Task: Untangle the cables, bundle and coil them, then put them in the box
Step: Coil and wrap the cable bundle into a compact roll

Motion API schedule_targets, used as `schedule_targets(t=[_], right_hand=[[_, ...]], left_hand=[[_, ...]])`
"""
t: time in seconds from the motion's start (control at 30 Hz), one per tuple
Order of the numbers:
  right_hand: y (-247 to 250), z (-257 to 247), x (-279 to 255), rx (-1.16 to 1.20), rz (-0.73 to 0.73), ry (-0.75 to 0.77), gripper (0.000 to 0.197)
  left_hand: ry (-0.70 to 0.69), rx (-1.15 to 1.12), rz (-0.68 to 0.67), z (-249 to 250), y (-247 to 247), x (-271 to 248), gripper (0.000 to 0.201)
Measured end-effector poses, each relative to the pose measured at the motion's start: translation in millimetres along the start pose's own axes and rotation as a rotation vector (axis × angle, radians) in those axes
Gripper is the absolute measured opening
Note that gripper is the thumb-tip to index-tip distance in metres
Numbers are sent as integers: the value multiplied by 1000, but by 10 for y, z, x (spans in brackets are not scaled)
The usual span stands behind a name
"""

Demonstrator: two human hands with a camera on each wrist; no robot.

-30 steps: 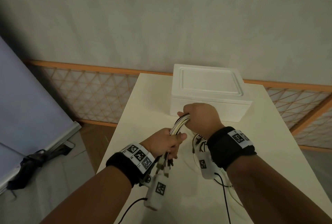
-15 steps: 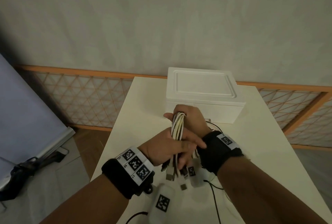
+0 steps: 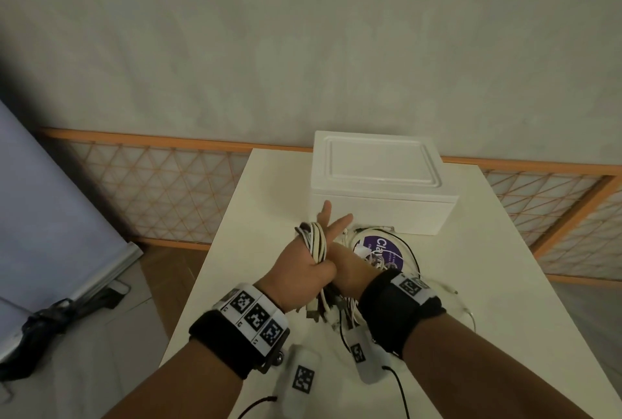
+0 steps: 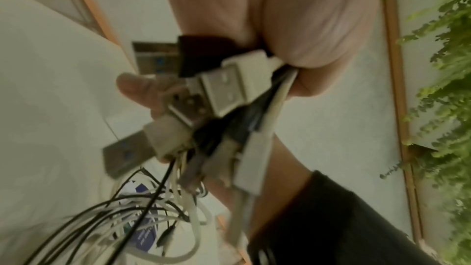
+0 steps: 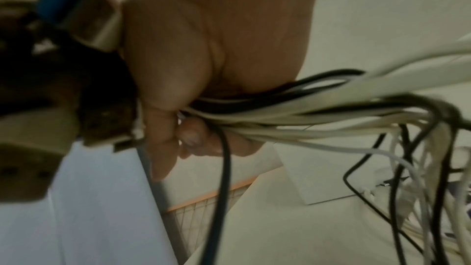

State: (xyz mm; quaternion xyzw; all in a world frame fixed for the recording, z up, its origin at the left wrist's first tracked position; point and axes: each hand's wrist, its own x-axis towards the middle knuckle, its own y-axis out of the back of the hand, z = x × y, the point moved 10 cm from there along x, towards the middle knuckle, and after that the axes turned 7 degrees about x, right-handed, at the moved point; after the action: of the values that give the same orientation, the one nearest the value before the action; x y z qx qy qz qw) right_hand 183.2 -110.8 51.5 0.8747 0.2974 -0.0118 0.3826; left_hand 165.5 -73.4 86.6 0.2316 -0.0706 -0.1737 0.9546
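Observation:
A bundle of white and black cables [image 3: 314, 238] loops over my right hand [image 3: 336, 227], whose two visible fingers stretch straight toward the white foam box [image 3: 377, 183]. The box's lid is closed. My left hand [image 3: 303, 270] grips the bundle just above its hanging USB plugs [image 3: 316, 309]. The left wrist view shows that left hand [image 4: 293, 37] clamped on the plugs [image 4: 229, 86]. From the right wrist, the cables [image 5: 305, 116] run across the right hand's palm [image 5: 216, 37] and trail down to the table.
Loose cable ends [image 3: 409, 250] lie on the cream table [image 3: 505, 284] around a round purple-labelled item [image 3: 387, 250] in front of the box. An orange lattice rail [image 3: 161, 183] runs behind the table. The floor drops off to the left.
The right hand has gone from gripping the bundle to stretching its fingers out with the cables looped over it. The left hand has slid up against it, and the purple-labelled item has come into view.

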Motion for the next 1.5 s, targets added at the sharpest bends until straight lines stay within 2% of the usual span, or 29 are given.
schedule_targets(t=[0.03, 0.13, 0.3, 0.43, 0.6, 0.7, 0.73, 0.83, 0.9, 0.97, 1.0, 1.03, 1.1, 1.17, 1.23, 1.3, 1.37, 1.47, 1.5], right_hand=[[-21, -23, 12, -77, -1, 42, 27], [-192, -168, 37, -379, -52, 141, 25], [-127, -175, -9, -636, 22, 155, 26], [-63, -108, -60, -678, 34, 134, 22], [6, -144, -158, -743, 65, 163, 21], [27, -159, -244, -738, 65, 162, 19], [90, -115, -274, -708, 69, 133, 18], [252, 2, -372, -654, 91, 71, 17], [238, -77, -403, -690, 100, 126, 19], [164, -256, -426, -777, 111, 219, 14], [148, -337, -445, -833, 122, 264, 10], [147, -402, -470, -876, 137, 313, 17], [193, -470, -509, -912, 187, 407, 29], [228, -559, -567, -944, 240, 540, 28], [329, -630, -612, -951, 301, 664, 23], [493, -626, -584, -943, 374, 709, 17], [701, -536, -500, -898, 426, 673, 19], [1004, -164, -343, -745, 498, 505, 20], [1078, 44, -297, -704, 505, 419, 20]], left_hand=[[22, 29, 16, -33, 29, 8, 81], [68, 108, 4, -154, 103, 32, 78], [151, 214, 2, -411, 248, 55, 81], [219, 398, -64, -567, 278, 12, 82], [179, 526, -161, -538, 158, -53, 81], [210, 701, -133, -535, 163, -52, 71], [229, 750, -169, -557, 130, -55, 69], [355, 1044, -424, -768, -13, -112, 70], [370, 1066, -422, -811, -5, -65, 64], [356, 1128, -495, -809, -107, -74, 44], [338, 1141, -477, -795, -142, -47, 38], [301, 1173, -432, -780, -163, -10, 34], [246, 1132, -268, -623, -156, 65, 30], [249, 1068, -154, -521, -141, 48, 27], [284, 1000, -111, -542, -202, 35, 36], [248, 982, -109, -459, -299, 4, 38], [194, 786, -160, -361, -461, -46, 25], [178, 203, -318, -166, -637, -163, 35], [194, 99, -300, -176, -556, -161, 31]])
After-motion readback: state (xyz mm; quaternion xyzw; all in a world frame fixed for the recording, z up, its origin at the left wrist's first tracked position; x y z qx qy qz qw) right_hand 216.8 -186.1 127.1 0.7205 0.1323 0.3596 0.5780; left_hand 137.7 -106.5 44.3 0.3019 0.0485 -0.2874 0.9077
